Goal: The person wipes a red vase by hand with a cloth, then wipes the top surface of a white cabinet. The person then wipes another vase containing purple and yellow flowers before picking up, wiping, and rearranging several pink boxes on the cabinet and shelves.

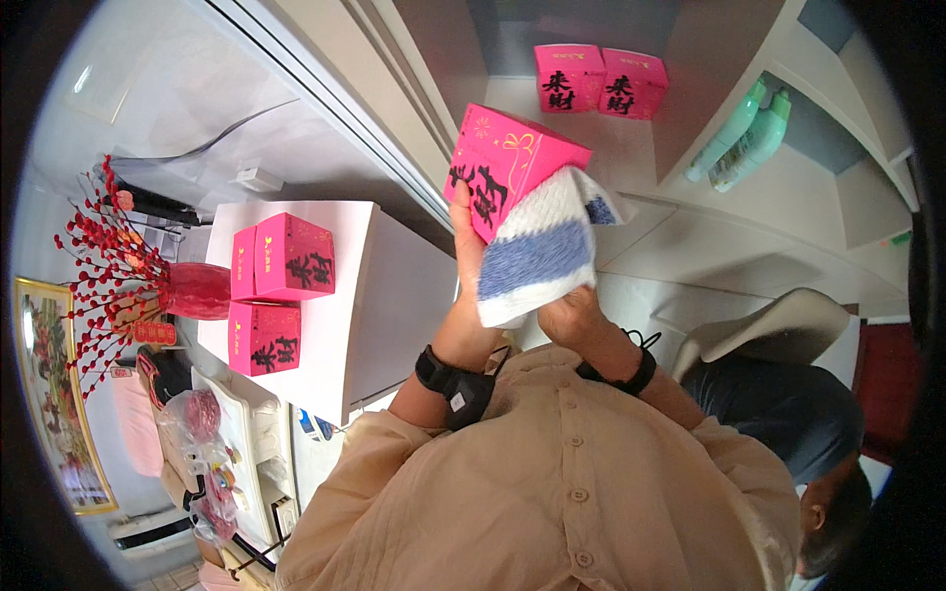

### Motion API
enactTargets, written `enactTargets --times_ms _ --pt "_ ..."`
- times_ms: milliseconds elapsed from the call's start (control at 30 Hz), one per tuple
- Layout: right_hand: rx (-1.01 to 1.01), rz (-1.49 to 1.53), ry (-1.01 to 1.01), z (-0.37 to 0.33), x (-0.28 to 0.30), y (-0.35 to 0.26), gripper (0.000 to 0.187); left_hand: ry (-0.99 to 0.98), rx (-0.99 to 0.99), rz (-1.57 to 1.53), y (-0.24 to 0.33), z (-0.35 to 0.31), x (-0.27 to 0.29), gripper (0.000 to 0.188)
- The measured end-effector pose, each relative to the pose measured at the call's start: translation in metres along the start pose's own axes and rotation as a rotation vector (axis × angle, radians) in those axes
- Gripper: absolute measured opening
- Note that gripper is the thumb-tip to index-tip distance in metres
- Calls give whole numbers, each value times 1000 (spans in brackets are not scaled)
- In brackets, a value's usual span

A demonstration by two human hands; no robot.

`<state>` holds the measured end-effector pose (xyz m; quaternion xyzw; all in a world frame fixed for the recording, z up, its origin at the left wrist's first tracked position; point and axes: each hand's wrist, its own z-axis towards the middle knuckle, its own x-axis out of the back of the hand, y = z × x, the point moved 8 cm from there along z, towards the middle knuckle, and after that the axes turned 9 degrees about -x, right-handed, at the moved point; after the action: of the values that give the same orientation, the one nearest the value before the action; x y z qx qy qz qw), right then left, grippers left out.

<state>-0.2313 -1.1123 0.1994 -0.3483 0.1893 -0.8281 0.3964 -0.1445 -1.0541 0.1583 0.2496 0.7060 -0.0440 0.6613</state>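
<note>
A bright pink cardboard box (514, 150) with black brush lettering and gold line drawings is raised in front of me, tilted. My left hand (467, 241) grips it along its left edge, thumb on the lettered face. A blue-and-white striped cloth (540, 252) hangs over the box's lower right part and hides some of it. My right hand (574, 317) is closed on the cloth's lower end; its fingertips are mostly hidden.
Two similar pink boxes (601, 81) stand in the shelf compartment (631, 148) ahead. Green bottles (751, 138) are in another compartment to the right. More pink boxes (294, 258) and a red vase (202, 290) with berry branches occupy the white cabinet (340, 325) at left. Another person (778, 419) is at lower right.
</note>
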Motion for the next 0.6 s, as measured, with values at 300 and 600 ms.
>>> enactTargets --times_ms 300,600 --pt "-266 110 83 -8 31 49 33 -33 42 49 -9 -11 -10 60" --pt "-182 193 -341 64 47 -16 22 -71 -36 267 6 -8 12 56"
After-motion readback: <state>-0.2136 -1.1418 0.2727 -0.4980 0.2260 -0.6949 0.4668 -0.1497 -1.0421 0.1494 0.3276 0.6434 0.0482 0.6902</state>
